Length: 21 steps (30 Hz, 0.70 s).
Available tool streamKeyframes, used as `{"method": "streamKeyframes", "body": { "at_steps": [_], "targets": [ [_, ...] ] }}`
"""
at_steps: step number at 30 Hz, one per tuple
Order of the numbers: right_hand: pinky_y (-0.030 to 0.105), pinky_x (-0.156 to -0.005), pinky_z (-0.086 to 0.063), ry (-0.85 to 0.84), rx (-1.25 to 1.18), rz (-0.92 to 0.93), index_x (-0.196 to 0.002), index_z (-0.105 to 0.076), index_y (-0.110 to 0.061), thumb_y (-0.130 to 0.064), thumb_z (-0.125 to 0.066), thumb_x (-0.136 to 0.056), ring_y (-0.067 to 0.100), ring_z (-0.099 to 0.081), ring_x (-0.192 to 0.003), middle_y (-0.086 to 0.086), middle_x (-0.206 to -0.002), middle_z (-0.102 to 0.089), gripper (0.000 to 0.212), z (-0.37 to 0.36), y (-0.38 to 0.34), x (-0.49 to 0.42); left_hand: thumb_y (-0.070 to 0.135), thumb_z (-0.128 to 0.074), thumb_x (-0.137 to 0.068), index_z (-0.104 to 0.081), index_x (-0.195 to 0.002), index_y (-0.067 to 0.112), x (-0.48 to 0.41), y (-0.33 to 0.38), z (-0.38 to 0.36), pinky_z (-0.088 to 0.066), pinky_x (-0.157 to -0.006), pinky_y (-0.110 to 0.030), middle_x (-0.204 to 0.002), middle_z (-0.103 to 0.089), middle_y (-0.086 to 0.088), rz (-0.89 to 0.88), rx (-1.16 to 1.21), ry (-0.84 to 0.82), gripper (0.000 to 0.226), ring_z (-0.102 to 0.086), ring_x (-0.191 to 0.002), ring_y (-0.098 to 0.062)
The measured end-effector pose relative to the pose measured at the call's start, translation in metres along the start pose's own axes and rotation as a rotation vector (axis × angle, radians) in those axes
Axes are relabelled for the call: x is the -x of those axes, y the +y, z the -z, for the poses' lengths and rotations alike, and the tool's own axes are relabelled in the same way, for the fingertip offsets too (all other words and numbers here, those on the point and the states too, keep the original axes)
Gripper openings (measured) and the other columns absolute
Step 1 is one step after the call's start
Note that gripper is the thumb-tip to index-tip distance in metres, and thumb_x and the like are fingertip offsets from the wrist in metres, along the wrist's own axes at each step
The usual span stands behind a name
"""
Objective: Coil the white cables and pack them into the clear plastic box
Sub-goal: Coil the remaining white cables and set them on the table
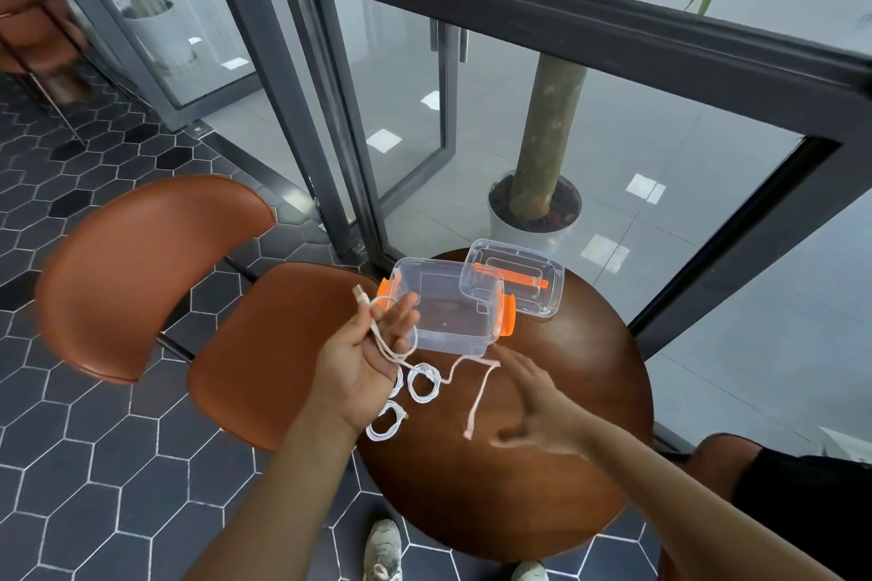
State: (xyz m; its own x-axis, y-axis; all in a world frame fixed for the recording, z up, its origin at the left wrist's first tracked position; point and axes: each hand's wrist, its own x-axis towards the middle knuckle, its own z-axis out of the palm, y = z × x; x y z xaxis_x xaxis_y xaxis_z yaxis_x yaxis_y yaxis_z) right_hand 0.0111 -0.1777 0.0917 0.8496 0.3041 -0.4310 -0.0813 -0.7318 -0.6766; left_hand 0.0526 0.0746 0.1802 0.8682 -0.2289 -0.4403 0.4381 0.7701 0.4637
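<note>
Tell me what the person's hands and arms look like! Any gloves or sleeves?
No gloves. The left hand and right hand are bare, with no rings that I can see, and no watch or bracelet at the wrists. The left forearm and right forearm are bare too: no sleeve shows in the picture.

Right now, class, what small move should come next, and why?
Probably the right hand should pick up the white cable by its loose tail and loop it toward the left hand: the left hand grips only its plug end, the tail lies uncoiled on the table, and the right hand hovers open beside it.
</note>
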Motion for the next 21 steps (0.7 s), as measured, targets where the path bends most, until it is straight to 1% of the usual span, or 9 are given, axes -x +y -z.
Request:
{"method": "streamKeyframes", "body": {
  "at_steps": [3,5,6,8,11,14,16,18,21],
  "targets": [
    [0.04,-0.124,-0.025,-0.034,-0.34,0.302,-0.157,-0.024,-0.035,-0.03,-0.069,-0.095,0.007,-0.025,-0.148,-0.013,-0.159,-0.03,0.076,-0.002,-0.055,-0.004,0.029,-0.045,-0.096,-0.055,-0.085,0.011,-0.002,-0.012,-0.002,-0.061,-0.06,-0.027,-0.113,-0.072,-0.021,0.045,-0.032,-0.046,0.023,-0.076,-0.09,-0.025],
    [0.04,-0.11,-0.044,-0.015,-0.402,0.449,-0.136,-0.058,-0.014,-0.022,-0.055,-0.103,0.01,-0.055,-0.125,-0.006,-0.131,-0.061,0.034,-0.007,-0.074,-0.009,0.029,-0.044,-0.098,-0.054,-0.088,0.009,-0.004,-0.015,-0.002,-0.062,-0.065,-0.03,-0.12,-0.068,-0.023,0.066,-0.02,-0.069,0.024,-0.075,-0.096,-0.029],
    [0.044,-0.099,-0.05,0.011,-0.409,0.426,-0.116,-0.067,-0.008,-0.024,-0.052,-0.104,0.011,-0.062,-0.105,-0.002,-0.11,-0.068,0.025,-0.008,-0.077,-0.012,0.029,-0.043,-0.1,-0.054,-0.088,0.009,-0.004,-0.014,-0.002,-0.063,-0.067,-0.031,-0.122,-0.067,-0.024,0.071,-0.004,-0.073,0.026,-0.074,-0.099,-0.03],
    [0.041,-0.078,-0.051,0.048,-0.4,0.33,-0.092,-0.068,-0.005,-0.03,-0.051,-0.105,0.012,-0.059,-0.077,0.001,-0.081,-0.065,0.033,-0.01,-0.073,-0.015,0.029,-0.039,-0.103,-0.054,-0.085,0.009,-0.003,-0.011,-0.003,-0.063,-0.071,-0.032,-0.123,-0.066,-0.024,0.067,0.014,-0.081,0.031,-0.073,-0.104,-0.032],
    [0.028,-0.065,-0.048,0.008,-0.466,0.261,-0.081,-0.065,-0.006,-0.033,-0.056,-0.102,0.009,-0.058,-0.065,-0.003,-0.067,-0.063,0.035,-0.014,-0.055,-0.016,0.029,-0.036,-0.104,-0.055,-0.081,0.008,0.003,-0.007,-0.004,-0.063,-0.071,-0.033,-0.128,-0.064,-0.026,0.076,0.036,-0.097,0.037,-0.069,-0.113,-0.035],
    [0.027,-0.063,-0.048,-0.056,-0.304,0.165,-0.081,-0.068,-0.016,-0.059,-0.055,-0.094,0.012,-0.055,-0.061,0.004,-0.065,-0.057,0.046,-0.014,-0.037,-0.011,0.029,-0.033,-0.106,-0.057,-0.08,0.009,0.008,-0.004,0.0,-0.058,-0.059,-0.026,-0.128,-0.065,-0.024,0.087,0.032,-0.101,0.04,-0.069,-0.113,-0.032],
    [0.021,-0.066,-0.045,-0.105,-0.114,0.104,-0.089,-0.069,-0.022,-0.057,-0.049,-0.099,0.006,-0.054,-0.063,-0.01,-0.067,-0.058,0.041,-0.009,-0.02,-0.01,0.029,-0.034,-0.105,-0.055,-0.081,0.011,0.011,-0.001,0.002,-0.05,-0.052,-0.023,-0.128,-0.065,-0.023,0.094,0.003,-0.11,0.036,-0.072,-0.107,-0.029],
    [0.024,-0.073,-0.047,-0.156,-0.023,0.023,-0.091,-0.071,-0.023,-0.051,-0.047,-0.102,0.007,-0.057,-0.068,-0.016,-0.071,-0.062,0.038,0.0,-0.007,-0.008,0.027,-0.039,-0.101,-0.057,-0.08,0.01,0.014,0.001,0.003,-0.045,-0.048,-0.022,-0.128,-0.065,-0.024,0.118,-0.04,-0.114,0.033,-0.074,-0.101,-0.028],
    [0.031,-0.068,-0.051,-0.057,-0.142,-0.132,-0.078,-0.072,-0.014,-0.045,-0.057,-0.099,0.015,-0.058,-0.061,0.0,-0.067,-0.063,0.041,0.015,-0.008,-0.015,0.024,-0.042,-0.098,-0.059,-0.079,0.007,0.018,-0.002,0.001,-0.045,-0.047,-0.022,-0.124,-0.065,-0.031,0.189,-0.228,-0.135,0.031,-0.076,-0.091,-0.031]
  ]
}}
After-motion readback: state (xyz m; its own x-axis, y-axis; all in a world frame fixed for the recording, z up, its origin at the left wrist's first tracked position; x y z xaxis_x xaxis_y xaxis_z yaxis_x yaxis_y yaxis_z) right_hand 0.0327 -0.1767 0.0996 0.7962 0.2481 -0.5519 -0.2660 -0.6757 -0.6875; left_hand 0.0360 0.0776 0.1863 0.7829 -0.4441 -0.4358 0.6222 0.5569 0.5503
